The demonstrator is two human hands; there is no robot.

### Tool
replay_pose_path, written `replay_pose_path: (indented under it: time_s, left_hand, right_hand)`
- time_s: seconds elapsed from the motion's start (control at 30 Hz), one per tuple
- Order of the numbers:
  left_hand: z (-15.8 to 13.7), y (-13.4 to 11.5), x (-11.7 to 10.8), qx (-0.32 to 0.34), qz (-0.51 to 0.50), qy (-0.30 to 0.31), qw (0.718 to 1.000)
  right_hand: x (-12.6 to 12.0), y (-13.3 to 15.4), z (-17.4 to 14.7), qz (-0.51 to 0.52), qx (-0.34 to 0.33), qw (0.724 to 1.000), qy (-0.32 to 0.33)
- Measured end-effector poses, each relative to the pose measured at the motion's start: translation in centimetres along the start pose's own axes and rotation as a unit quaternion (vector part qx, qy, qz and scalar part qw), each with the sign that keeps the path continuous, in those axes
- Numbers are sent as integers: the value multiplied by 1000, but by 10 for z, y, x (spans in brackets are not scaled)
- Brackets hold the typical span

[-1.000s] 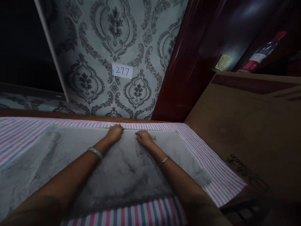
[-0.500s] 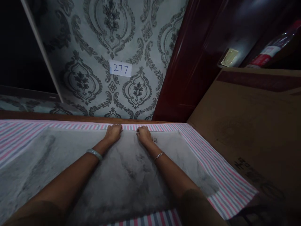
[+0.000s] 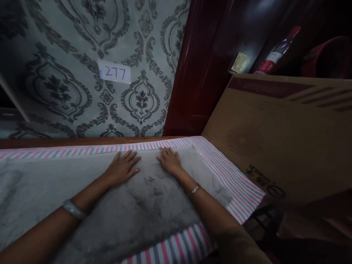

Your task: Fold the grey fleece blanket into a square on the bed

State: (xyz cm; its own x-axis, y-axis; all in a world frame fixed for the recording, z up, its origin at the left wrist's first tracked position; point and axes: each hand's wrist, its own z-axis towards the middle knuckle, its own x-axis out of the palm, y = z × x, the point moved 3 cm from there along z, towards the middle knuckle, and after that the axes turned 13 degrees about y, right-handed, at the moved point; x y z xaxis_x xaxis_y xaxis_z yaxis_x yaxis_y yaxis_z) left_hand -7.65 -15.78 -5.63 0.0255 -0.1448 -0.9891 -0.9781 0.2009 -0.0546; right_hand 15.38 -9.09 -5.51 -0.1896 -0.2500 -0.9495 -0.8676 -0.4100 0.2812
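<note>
A grey, plush-looking mat (image 3: pixel 154 205) lies spread over a striped cloth (image 3: pixel 231 176) of pink, grey and white. My left hand (image 3: pixel 123 168) rests flat on the mat close to its far edge, fingers spread. To the right of it, my right hand (image 3: pixel 169 160) also lies flat there, its fingertips at the mat's far edge. Neither hand grips anything. The mat's surface has darker, ruffled patches between and below my hands.
A large cardboard box (image 3: pixel 264 128) stands along the right side. Behind it are a bottle (image 3: pixel 275 55) with a red cap and a dark red wooden panel (image 3: pixel 189 73). Patterned wallpaper with a paper marked 277 (image 3: pixel 114 72) rises beyond the far edge.
Both hands have gone from closed fingers at the mat's far edge to open palms lying on it. The view has turned to the right, showing more of the box.
</note>
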Motion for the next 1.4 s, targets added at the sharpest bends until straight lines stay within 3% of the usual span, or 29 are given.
replay_pose_path:
  time_s: [0.07,0.17,0.27,0.37,0.47,0.57,0.63,0.73,0.83,0.93,1.2,1.4]
  left_hand:
    - [-2,-3,9,-5,-16,38,999]
    - [-3,-4,14,-16,-21,41,999]
    - [-6,-7,11,-12,-18,26,999]
    - [-13,-9,5,-56,-6,1,998]
    - [-21,-10,-3,-115,7,11,993]
    - [-21,-21,-9,-131,7,54,990]
    - [-16,-36,-11,-104,6,64,992]
    - [1,-70,-12,-12,-1,75,997]
    - [24,-102,-10,52,-12,78,996]
    - [45,-120,-8,68,-17,68,995]
    - [58,-125,5,35,0,41,999]
    - [55,-126,4,32,5,47,998]
  right_hand:
    - [0,-32,-8,-4,43,999,-1]
    - [2,-60,-14,-14,65,998,-9]
    - [3,-65,-16,6,51,998,-40]
    - [-3,-68,-25,59,15,994,-94]
    - [-14,-88,-51,90,22,981,-171]
    - [-19,-124,-91,100,98,968,-210]
    - [-18,-147,-120,112,158,957,-213]
    - [-14,-173,-161,120,229,940,-223]
    - [-9,-186,-190,116,267,927,-238]
    - [-4,-192,-208,116,290,921,-233]
    - [11,-203,-224,145,222,941,-208]
    - [22,-208,-233,213,191,928,-239]
